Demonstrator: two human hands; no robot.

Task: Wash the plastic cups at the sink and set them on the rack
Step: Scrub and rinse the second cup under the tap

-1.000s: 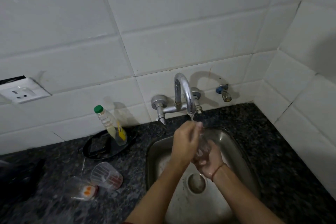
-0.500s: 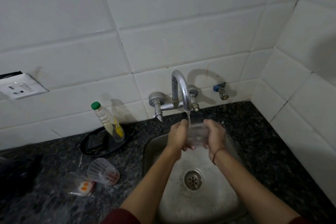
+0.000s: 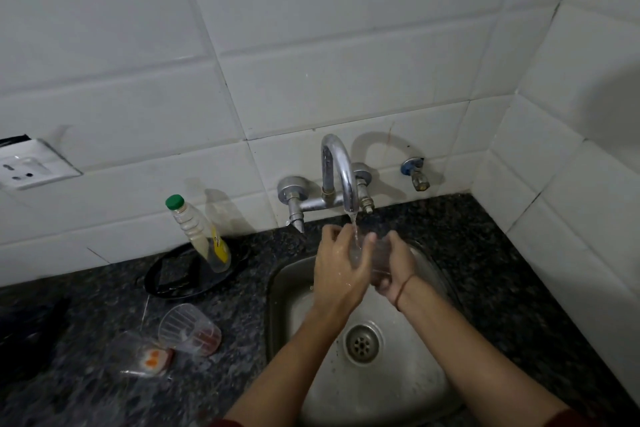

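Note:
A clear plastic cup (image 3: 375, 255) is held under the running tap (image 3: 337, 170) above the steel sink (image 3: 291, 291). My right hand (image 3: 398, 265) grips it from the right and below. My left hand (image 3: 341, 265) wraps its left side, with fingers over the rim where the water stream falls. Two more clear cups lie on their sides on the dark counter to the left: one (image 3: 188, 329) with a reddish base and one (image 3: 145, 355) with an orange mark. No rack is in view.
A dish-soap bottle (image 3: 199, 234) with a green cap leans in a black dish (image 3: 180, 276) by the wall. A wall socket (image 3: 26, 170) is at far left, a small valve (image 3: 415, 173) right of the tap. The sink drain (image 3: 362, 341) is uncovered. Tiled walls close the back and right.
Both hands with the cup have stayed under the stream; my left hand has closed further over the cup's rim. One second ago the cup was lower in the sink.

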